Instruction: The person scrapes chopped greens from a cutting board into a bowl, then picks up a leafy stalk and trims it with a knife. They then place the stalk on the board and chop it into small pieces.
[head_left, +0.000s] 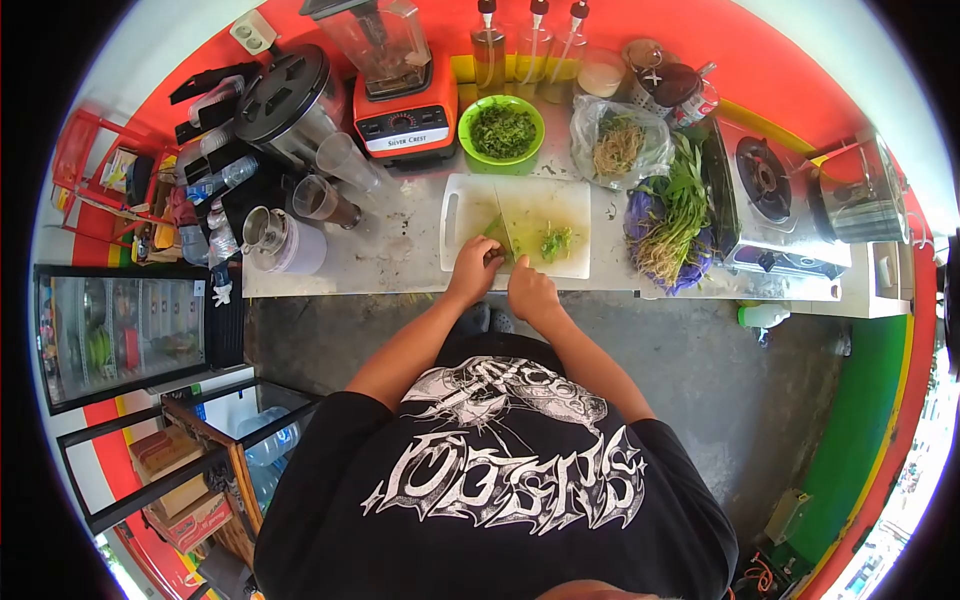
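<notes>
A white cutting board (pixel 572 198) lies on the metal counter in front of me. My right hand (pixel 532 292) is closed around a knife, its thin blade (pixel 506 215) pointing away from me over the board. Just left of the blade, my left hand (pixel 474 270) presses curled fingers onto some green leaves (pixel 494 230). To the right of the knife sits a small heap of chopped greens (pixel 556 241). Beyond the board stands a lime-green bowl (pixel 541 138) filled with chopped greens. The knife handle is hidden in my grip.
Right of the board are a bunch of leafy greens with roots (pixel 682 215) and a plastic bag of roots (pixel 622 150), beside a gas stove (pixel 765 180). A red blender (pixel 405 120), pump bottles (pixel 537 50), plastic cups (pixel 325 200) and a lidded container (pixel 300 248) line the back and left.
</notes>
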